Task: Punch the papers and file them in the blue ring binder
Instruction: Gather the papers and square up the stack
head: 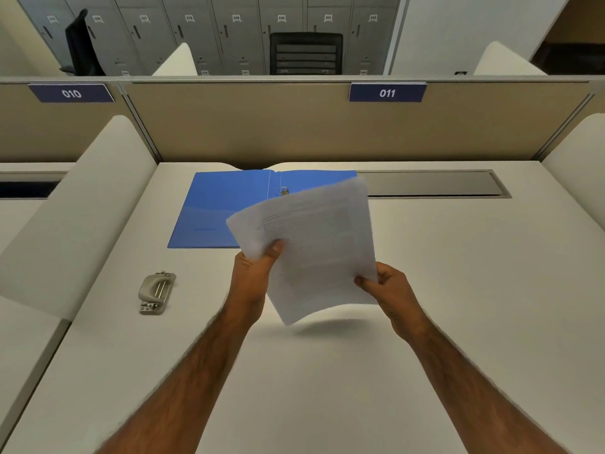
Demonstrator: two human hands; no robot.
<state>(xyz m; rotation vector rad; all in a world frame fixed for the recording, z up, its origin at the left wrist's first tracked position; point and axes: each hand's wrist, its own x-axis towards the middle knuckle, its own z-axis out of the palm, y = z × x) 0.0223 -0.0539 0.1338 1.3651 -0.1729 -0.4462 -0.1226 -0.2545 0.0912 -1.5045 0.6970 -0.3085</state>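
Note:
A thin stack of printed white papers point(314, 247) hangs tilted in the air above the desk. My left hand point(253, 276) grips its lower left edge, thumb on top. My right hand point(388, 288) pinches its right edge. Behind the papers the blue ring binder point(216, 211) lies open and flat on the desk, its metal ring point(283, 191) showing just above the sheets; the papers hide its right half. A grey metal hole punch point(156, 292) sits on the desk to the left of my left forearm, apart from everything else.
White side dividers point(75, 208) flank the white desk point(458, 290). A tan back partition point(262, 126) carries labels 010 and 011. A grey cable tray lid point(432, 183) runs along the desk's back right. Lockers and a black chair stand beyond.

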